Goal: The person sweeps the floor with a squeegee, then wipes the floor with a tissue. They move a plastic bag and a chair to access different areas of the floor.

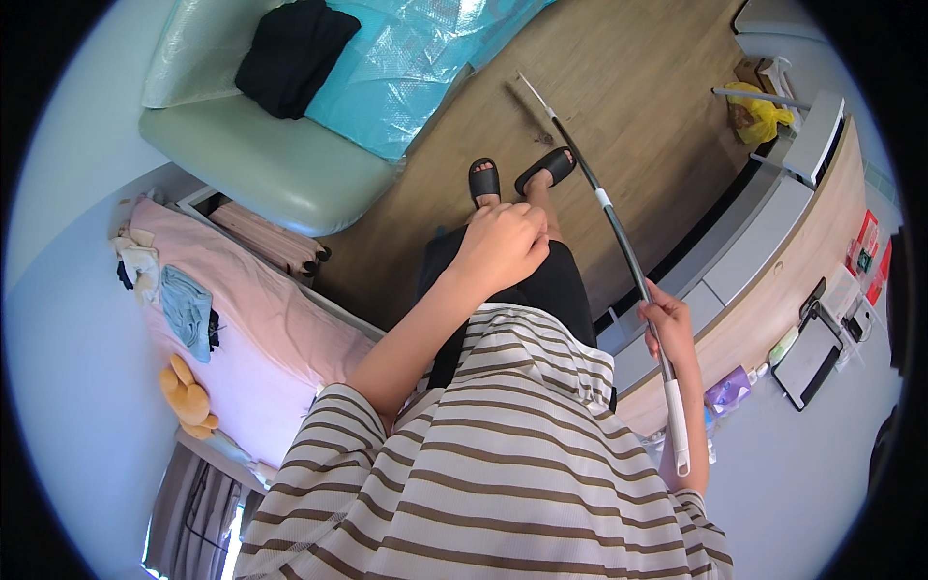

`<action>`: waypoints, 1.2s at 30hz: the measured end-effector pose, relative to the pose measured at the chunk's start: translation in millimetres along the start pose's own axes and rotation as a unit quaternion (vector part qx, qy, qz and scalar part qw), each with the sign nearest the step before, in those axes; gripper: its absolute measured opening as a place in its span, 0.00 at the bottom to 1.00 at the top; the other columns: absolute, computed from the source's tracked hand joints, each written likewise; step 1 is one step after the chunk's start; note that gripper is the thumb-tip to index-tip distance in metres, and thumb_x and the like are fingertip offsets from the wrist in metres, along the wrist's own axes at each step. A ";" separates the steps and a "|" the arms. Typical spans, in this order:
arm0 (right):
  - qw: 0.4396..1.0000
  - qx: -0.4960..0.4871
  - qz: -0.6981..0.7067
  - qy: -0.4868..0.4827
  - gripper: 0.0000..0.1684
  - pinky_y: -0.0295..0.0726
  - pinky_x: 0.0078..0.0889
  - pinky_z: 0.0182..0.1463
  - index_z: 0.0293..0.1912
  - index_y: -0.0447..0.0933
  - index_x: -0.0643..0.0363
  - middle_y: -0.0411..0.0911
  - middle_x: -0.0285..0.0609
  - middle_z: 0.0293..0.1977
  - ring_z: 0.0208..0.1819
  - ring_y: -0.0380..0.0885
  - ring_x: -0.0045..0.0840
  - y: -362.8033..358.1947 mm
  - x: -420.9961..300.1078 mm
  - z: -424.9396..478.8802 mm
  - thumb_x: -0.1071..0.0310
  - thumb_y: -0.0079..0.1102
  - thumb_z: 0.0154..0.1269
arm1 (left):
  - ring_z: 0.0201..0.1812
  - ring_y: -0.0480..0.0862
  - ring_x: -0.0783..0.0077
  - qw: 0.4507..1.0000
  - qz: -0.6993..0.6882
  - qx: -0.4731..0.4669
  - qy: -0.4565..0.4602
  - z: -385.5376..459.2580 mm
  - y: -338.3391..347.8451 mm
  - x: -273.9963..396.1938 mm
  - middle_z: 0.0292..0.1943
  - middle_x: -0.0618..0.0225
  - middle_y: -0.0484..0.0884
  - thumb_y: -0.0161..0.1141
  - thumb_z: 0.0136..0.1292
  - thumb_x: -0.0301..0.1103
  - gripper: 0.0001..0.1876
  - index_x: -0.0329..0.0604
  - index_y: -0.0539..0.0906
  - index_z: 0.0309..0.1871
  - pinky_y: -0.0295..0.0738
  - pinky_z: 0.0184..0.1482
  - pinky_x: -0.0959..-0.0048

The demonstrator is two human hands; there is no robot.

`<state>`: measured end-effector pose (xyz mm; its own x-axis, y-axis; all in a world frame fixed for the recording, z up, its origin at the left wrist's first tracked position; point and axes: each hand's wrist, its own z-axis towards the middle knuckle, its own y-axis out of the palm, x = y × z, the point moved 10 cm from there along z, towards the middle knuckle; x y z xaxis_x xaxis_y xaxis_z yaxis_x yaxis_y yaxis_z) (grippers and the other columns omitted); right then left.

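My right hand is closed round a long dark metal pole with a white handle and a white joint collar. The pole slants away over the wood-look floor, right of my feet. Its far end is a thin, pale piece, seen nearly edge-on. A small dark clump of what looks like hair or dust lies on the floor near that end. My left hand hangs over my thighs, fingers curled in, with no object visible in it; the palm is hidden.
A pale green seat with black cloth and blue wrap stands upper left. Left lies a bed with a pink cover; a pink ribbed suitcase is beside it. A long desk curves along the right, a yellow bag beyond.
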<state>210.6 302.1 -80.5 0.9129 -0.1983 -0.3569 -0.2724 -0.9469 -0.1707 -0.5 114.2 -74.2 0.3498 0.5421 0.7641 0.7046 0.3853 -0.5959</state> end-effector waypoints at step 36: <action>0.881 -0.187 0.413 0.134 0.07 0.59 0.12 0.08 0.36 0.62 0.55 0.70 0.34 0.24 0.10 0.59 0.08 57.9 22.3 97.8 0.65 0.45 0.71 | 0.31 0.81 0.56 0.998 0.055 -0.029 -0.018 14.9 2.3 -4.8 0.26 0.61 0.80 0.58 0.54 0.31 0.05 0.40 0.78 0.30 0.74 0.35 0.61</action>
<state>185.4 267.6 -188.1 0.5037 -0.8636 0.0214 -0.8038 -0.4594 0.3778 -9.8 123.7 -82.9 0.4053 0.6051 0.6853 0.6987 0.2784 -0.6591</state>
